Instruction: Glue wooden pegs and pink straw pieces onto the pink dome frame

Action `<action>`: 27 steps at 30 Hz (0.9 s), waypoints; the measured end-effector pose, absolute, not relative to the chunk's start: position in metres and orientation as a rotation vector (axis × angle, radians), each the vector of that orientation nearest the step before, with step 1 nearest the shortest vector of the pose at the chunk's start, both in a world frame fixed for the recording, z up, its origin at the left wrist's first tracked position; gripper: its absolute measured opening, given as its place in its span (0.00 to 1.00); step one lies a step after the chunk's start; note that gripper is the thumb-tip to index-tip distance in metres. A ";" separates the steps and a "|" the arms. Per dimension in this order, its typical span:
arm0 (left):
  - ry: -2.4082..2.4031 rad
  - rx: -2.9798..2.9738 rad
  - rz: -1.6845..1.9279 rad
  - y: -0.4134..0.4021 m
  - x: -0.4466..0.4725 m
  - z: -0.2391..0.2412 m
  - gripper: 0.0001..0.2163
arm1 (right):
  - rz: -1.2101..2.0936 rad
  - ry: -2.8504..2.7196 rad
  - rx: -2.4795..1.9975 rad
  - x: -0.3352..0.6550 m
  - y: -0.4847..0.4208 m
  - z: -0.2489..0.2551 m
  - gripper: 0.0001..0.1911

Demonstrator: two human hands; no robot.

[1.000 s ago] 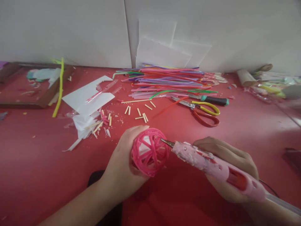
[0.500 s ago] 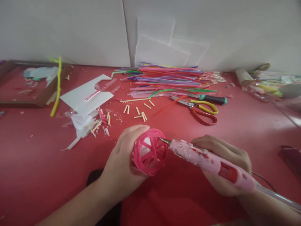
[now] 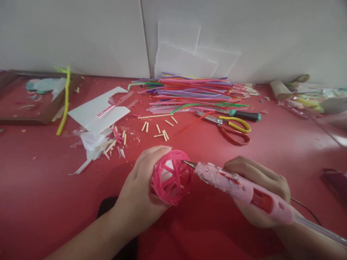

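Note:
My left hand (image 3: 142, 189) is wrapped round a pink round openwork piece (image 3: 176, 173), its criss-crossed strips turned up toward me and something white showing inside. In my right hand (image 3: 257, 180) is a pink glue gun (image 3: 225, 178), its body crusted with dried glue. The gun's metal nozzle (image 3: 189, 163) points left and meets, or nearly meets, the upper right rim of the openwork piece. A clear glue stick (image 3: 320, 227) sticks out of the gun's rear end.
Scissors (image 3: 230, 124) and a cutter with a dark handle (image 3: 245, 115) lie beyond my hands, near short wooden sticks (image 3: 162, 133). Coloured pipe cleaners (image 3: 195, 92) are heaped at the back. White card (image 3: 100, 112) and scraps lie left, a brown tray (image 3: 40, 117) farther left. A cable (image 3: 306, 209) runs right.
The openwork piece has tilted slightly in my left hand and sits a little lower. The nozzle stays at its upper right rim, and the rest of the scene has barely shifted.

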State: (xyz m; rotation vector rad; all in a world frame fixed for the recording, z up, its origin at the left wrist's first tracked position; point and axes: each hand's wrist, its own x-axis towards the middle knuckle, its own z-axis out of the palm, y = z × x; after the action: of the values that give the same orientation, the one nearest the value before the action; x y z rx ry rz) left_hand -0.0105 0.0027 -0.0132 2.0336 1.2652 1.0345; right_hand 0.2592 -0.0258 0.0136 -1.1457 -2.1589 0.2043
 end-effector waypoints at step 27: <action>1.285 2.110 0.966 -0.003 -0.011 -0.018 0.40 | 0.019 -2.023 -1.218 0.272 -0.019 0.017 0.11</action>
State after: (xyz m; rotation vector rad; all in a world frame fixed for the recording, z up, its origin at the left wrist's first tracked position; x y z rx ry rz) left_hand -0.0112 -0.0026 -0.0177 2.1099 1.2852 0.9656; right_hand 0.2719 -0.0186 0.0168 -1.2176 -2.0232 0.0188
